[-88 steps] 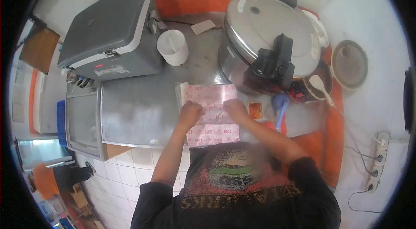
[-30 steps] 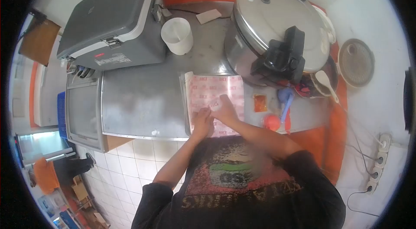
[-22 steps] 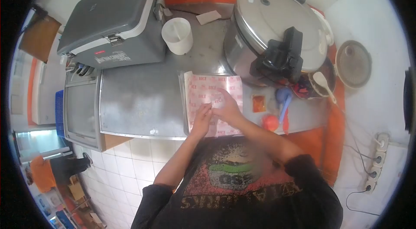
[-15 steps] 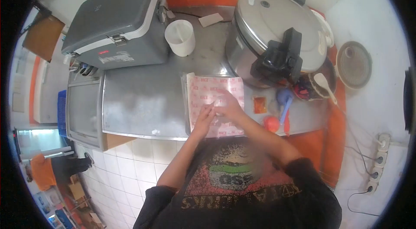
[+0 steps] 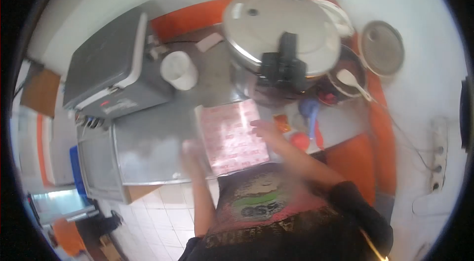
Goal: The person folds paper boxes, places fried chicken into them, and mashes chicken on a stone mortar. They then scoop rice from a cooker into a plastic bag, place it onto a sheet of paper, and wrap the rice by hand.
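Note:
A stack of pinkish-white printed wrapping paper [image 5: 229,137] lies on the metal counter in front of me. My left hand [image 5: 191,155] is off the paper's left edge, over the counter, and motion smears its fingers. At the paper's right edge is my right hand [image 5: 266,131], its fingers stretched out and apart with nothing visible in them. Just beyond that hand lies a small orange sachet [image 5: 282,123]. Beside it are a round red thing [image 5: 299,141] and a blue ladle-like utensil [image 5: 311,113].
A large rice cooker [image 5: 281,39] stands behind the paper. To its left are a white cup [image 5: 179,70] and a grey cooler box [image 5: 113,58]. On the right, a white rice paddle [image 5: 351,81] rests across a bowl [image 5: 340,94]. A person in orange [image 5: 69,236] is at the far lower left.
My hands were together over the middle of the paper; now they are apart, left hand to the left and right hand at the right edge. The camera view has also shifted and tilted.

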### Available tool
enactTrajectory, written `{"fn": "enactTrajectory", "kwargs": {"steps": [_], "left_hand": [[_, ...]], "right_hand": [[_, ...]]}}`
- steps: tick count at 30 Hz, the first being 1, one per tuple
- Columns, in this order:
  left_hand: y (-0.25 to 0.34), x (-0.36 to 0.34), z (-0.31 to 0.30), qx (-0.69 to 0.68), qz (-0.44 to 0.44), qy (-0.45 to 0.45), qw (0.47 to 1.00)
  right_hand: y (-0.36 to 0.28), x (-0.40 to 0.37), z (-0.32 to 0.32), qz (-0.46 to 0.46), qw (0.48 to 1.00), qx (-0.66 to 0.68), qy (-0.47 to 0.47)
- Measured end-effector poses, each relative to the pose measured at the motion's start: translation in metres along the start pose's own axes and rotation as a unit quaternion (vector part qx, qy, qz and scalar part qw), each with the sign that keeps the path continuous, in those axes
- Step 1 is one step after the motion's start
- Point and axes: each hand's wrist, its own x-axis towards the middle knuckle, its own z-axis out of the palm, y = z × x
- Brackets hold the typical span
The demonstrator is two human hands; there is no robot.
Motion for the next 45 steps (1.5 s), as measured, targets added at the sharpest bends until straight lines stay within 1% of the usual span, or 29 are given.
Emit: {"fn": "enactTrajectory", "kwargs": {"steps": [1, 2, 3, 4, 5, 6, 7, 9, 11, 12, 13, 14, 15, 16, 17, 18, 19, 20, 21, 24, 25, 28, 31, 34, 37, 38, 40, 43, 45], "left_hand": [[0.004, 0.009, -0.015, 0.075, 0.013, 0.044, 0.996], [0.009, 0.017, -0.030, 0.148, 0.019, 0.089, 0.985], [0.015, 0.020, -0.032, 0.098, -0.040, 0.203, 0.973], [0.003, 0.025, -0.035, 0.165, -0.002, 0.277, 0.947], [-0.010, 0.029, -0.040, 0.229, 0.039, 0.346, 0.909], [-0.014, 0.031, -0.059, 0.410, 0.044, 0.321, 0.852], [-0.020, 0.031, -0.070, 0.576, 0.053, 0.284, 0.765], [0.001, 0.020, -0.054, 0.763, -0.029, 0.230, 0.603], [0.034, 0.006, 0.008, 0.679, 0.107, 0.400, 0.607], [0.038, 0.002, 0.034, 0.620, 0.170, 0.479, 0.597], [0.028, 0.002, 0.050, 0.597, 0.256, 0.381, 0.658], [0.022, -0.008, 0.078, 0.564, 0.316, 0.215, 0.732], [0.015, -0.026, 0.118, 0.511, 0.363, 0.042, 0.778], [0.027, -0.060, 0.173, 0.475, 0.292, -0.095, 0.825], [-0.005, -0.078, 0.199, 0.409, 0.228, -0.226, 0.854], [-0.010, -0.101, 0.234, 0.447, 0.173, -0.364, 0.799], [-0.010, -0.116, 0.268, 0.443, 0.312, -0.506, 0.671], [-0.008, -0.137, 0.300, 0.445, 0.297, -0.548, 0.643], [-0.008, -0.153, 0.322, 0.446, 0.282, -0.589, 0.612], [-0.054, -0.162, 0.330, 0.527, 0.323, -0.579, 0.532], [-0.064, -0.163, 0.332, 0.545, 0.322, -0.575, 0.519], [-0.081, -0.162, 0.334, 0.580, 0.334, -0.557, 0.492], [-0.076, -0.159, 0.336, 0.563, 0.302, -0.562, 0.525], [-0.061, -0.148, 0.340, 0.523, 0.249, -0.551, 0.600], [-0.030, -0.142, 0.347, 0.466, 0.247, -0.536, 0.659], [-0.025, -0.137, 0.349, 0.456, 0.231, -0.531, 0.676], [-0.018, -0.132, 0.349, 0.436, 0.194, -0.519, 0.709], [-0.002, -0.132, 0.368, 0.384, 0.146, -0.498, 0.764], [-0.002, -0.132, 0.375, 0.383, 0.149, -0.486, 0.772]], "right_hand": [[0.048, 0.013, -0.029, -0.104, 0.987, 0.103, 0.065], [0.050, 0.001, -0.061, -0.106, 0.975, 0.155, 0.114], [0.044, -0.013, -0.092, -0.110, 0.959, 0.207, 0.158], [0.032, -0.030, -0.125, -0.144, 0.950, 0.107, 0.255], [0.019, -0.043, -0.160, -0.176, 0.921, 0.006, 0.348], [0.012, -0.048, -0.197, -0.229, 0.876, -0.030, 0.424], [0.005, -0.052, -0.234, -0.277, 0.820, -0.066, 0.496], [-0.026, -0.070, -0.294, -0.276, 0.756, -0.168, 0.570], [-0.035, -0.060, -0.356, -0.200, 0.674, -0.369, 0.608], [-0.046, -0.060, -0.363, -0.129, 0.673, -0.430, 0.588], [-0.067, -0.063, -0.360, -0.058, 0.666, -0.488, 0.561], [-0.080, -0.061, -0.360, 0.013, 0.654, -0.542, 0.528], [-0.081, -0.053, -0.366, 0.026, 0.654, -0.575, 0.491], [-0.077, -0.042, -0.374, 0.038, 0.653, -0.607, 0.452], [-0.076, -0.033, -0.381, 0.049, 0.650, -0.636, 0.412], [-0.076, -0.026, -0.386, 0.045, 0.662, -0.638, 0.390], [-0.078, -0.021, -0.390, 0.041, 0.673, -0.640, 0.369], [-0.080, -0.016, -0.398, 0.037, 0.684, -0.640, 0.349], [-0.082, -0.006, -0.415, 0.048, 0.750, -0.564, 0.343], [-0.121, -0.020, -0.425, 0.023, 0.764, -0.548, 0.339], [-0.142, -0.030, -0.417, 0.032, 0.749, -0.580, 0.318], [-0.130, 0.005, -0.432, 0.019, 0.729, -0.639, 0.243], [-0.132, 0.017, -0.412, 0.013, 0.741, -0.636, 0.216], [-0.135, 0.028, -0.419, 0.022, 0.773, -0.612, 0.165], [-0.113, 0.055, -0.444, 0.037, 0.844, -0.522, 0.118], [-0.102, 0.066, -0.442, 0.036, 0.830, -0.552, 0.076], [-0.105, 0.063, -0.427, 0.034, 0.842, -0.528, 0.103], [-0.136, 0.046, -0.430, 0.031, 0.844, -0.530, 0.079], [-0.133, 0.053, -0.443, 0.054, 0.839, -0.538, 0.053]]}}
